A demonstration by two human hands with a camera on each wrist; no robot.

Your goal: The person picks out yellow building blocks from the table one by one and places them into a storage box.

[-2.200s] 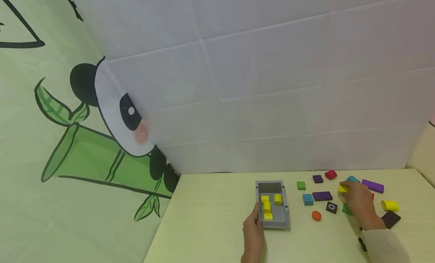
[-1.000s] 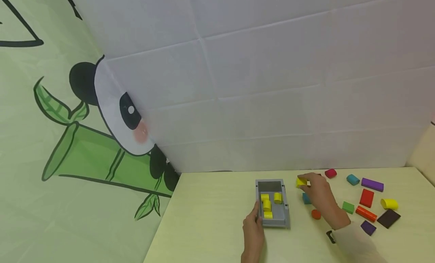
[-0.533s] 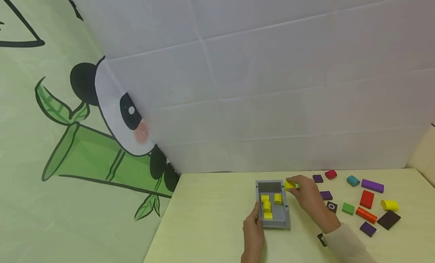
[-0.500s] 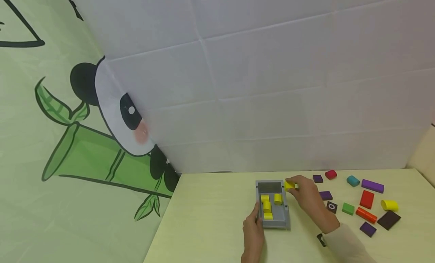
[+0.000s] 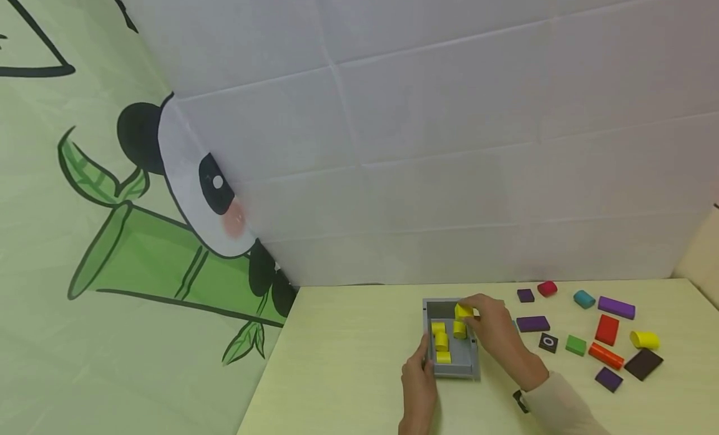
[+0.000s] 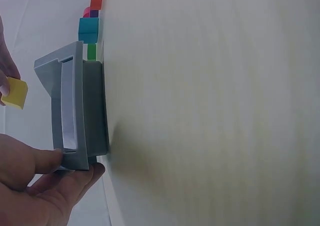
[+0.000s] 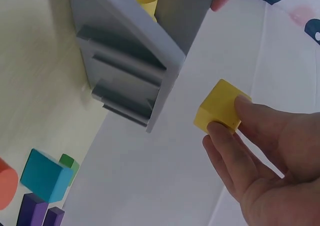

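A grey plastic box (image 5: 456, 371) with an open top stands on the table, several yellow blocks (image 5: 442, 342) lying inside. My left hand (image 5: 418, 385) holds its left side; in the left wrist view the thumb lies on the rim of the box (image 6: 77, 105) and the other fingers are below. Over the box's far right part, my right hand (image 5: 500, 335) pinches a yellow block (image 5: 463, 311) between thumb and fingers. The right wrist view shows this yellow block (image 7: 220, 105) held above the rim, apart from the box.
Right of the box lie several loose blocks: a long dark purple one (image 5: 533, 324), a green one (image 5: 575, 344), a red one (image 5: 606, 329), an orange cylinder (image 5: 605, 355) and a yellow piece (image 5: 644, 340). A white cloth (image 5: 415, 173) hangs behind the table.
My right hand has picked up the yellow block from among the loose blocks on the right and carried it left to over the box. My left hand has stayed on the box.
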